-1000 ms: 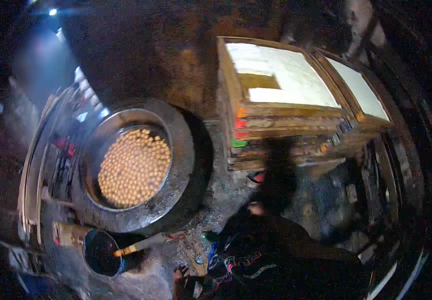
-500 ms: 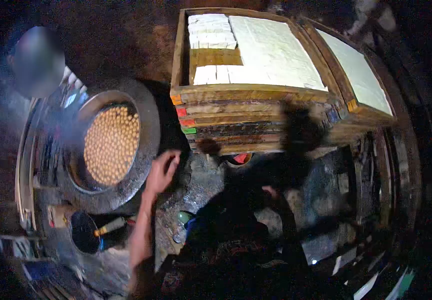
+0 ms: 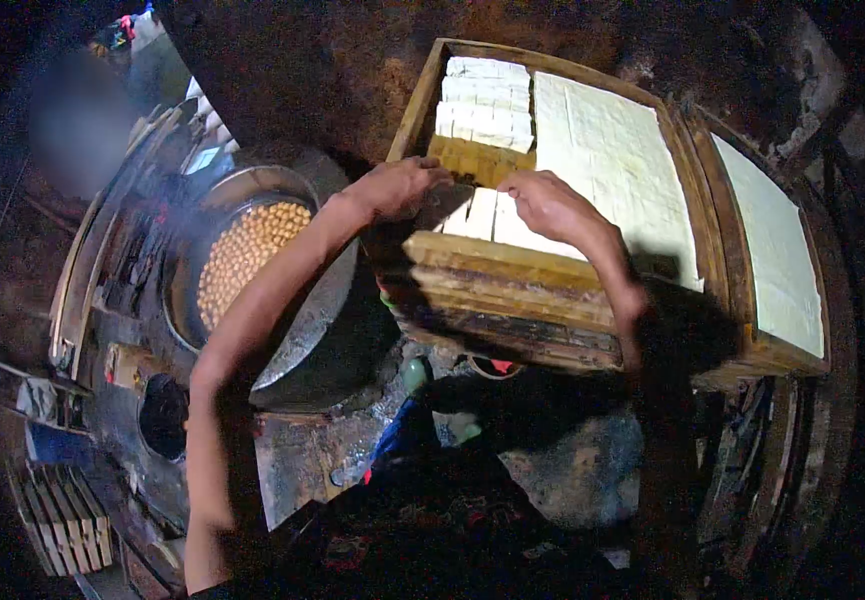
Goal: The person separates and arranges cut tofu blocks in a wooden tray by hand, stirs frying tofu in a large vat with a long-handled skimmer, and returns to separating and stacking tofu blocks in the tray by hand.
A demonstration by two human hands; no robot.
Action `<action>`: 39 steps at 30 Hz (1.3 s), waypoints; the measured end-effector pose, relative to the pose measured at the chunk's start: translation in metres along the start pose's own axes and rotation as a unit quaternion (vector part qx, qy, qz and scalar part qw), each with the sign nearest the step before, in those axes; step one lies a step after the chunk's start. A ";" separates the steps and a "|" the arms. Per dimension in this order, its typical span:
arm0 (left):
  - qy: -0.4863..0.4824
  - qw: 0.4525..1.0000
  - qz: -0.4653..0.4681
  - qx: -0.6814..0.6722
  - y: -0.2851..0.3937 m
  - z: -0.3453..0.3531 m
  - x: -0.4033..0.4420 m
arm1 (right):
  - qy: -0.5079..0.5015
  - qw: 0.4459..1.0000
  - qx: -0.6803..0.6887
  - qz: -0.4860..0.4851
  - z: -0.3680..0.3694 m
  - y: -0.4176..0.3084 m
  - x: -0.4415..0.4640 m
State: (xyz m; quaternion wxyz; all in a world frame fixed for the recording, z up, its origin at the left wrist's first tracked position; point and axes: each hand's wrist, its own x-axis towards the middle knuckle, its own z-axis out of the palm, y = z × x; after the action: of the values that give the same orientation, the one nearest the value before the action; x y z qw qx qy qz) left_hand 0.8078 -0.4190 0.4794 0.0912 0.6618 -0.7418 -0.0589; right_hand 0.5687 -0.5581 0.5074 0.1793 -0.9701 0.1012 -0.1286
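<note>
In the head view, both my hands reach over a wooden tray of white tofu [image 3: 612, 150]. My left hand [image 3: 402, 188] is by the tray's left rim [image 3: 414, 115], fingers curled together at the end of the cut tofu strips [image 3: 482, 215]. My right hand [image 3: 550, 205] is closed in a pinch over the front row of tofu. What either hand holds, if anything, is too small or hidden to make out. Between the hands lies a bare patch of brown tray bottom [image 3: 482, 160], with cut tofu rows [image 3: 487, 100] behind it.
To the left, a large pan [image 3: 322, 335] holds many round golden-brown pieces [image 3: 252, 250], partly behind my left arm. A second tofu tray [image 3: 777, 250] adjoins on the right. A dark pot [image 3: 162, 415] stands at lower left. Another person [image 3: 82, 120] is at upper left.
Both hands have moved up and forward from near my body to over the tofu tray. The view has shifted, so the tray stands lower and farther right.
</note>
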 end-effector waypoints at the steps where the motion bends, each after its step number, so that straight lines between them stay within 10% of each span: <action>1: 0.001 0.995 0.048 0.083 -0.025 0.023 0.019 | -0.065 0.997 -0.011 0.044 0.004 0.006 0.013; 4: 0.004 0.959 0.151 0.239 -0.048 0.039 0.059 | -0.166 0.982 -0.070 0.062 0.023 0.041 0.043; 6: -0.213 0.970 0.063 0.102 -0.008 -0.006 0.064 | -0.215 0.971 -0.085 0.063 0.048 0.068 0.052; 16: -0.250 0.953 0.142 -0.094 -0.046 0.033 0.089 | -0.193 0.977 -0.011 0.092 0.030 0.049 0.043; 18: -0.082 0.958 0.267 -0.059 -0.049 0.035 0.081 | -0.195 0.976 -0.004 0.097 0.040 0.069 0.040; 23: -0.180 0.956 0.068 -0.223 -0.024 0.006 0.080 | -0.174 0.974 0.114 0.085 0.037 0.071 0.045; 32: -0.108 0.956 0.084 -0.259 -0.014 0.024 0.075 | -0.235 0.896 0.370 -0.064 0.052 0.091 0.052; 39: -0.041 0.958 0.102 -0.263 0.004 0.018 0.085 | -0.259 0.952 0.140 -0.080 0.060 0.092 0.065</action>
State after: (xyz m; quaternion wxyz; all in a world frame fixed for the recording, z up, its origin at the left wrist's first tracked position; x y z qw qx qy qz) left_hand 0.7907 -0.5032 0.4677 0.2370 0.5319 -0.7669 -0.2698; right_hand 0.6333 -0.6384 0.4325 0.3229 -0.9400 -0.0456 0.1001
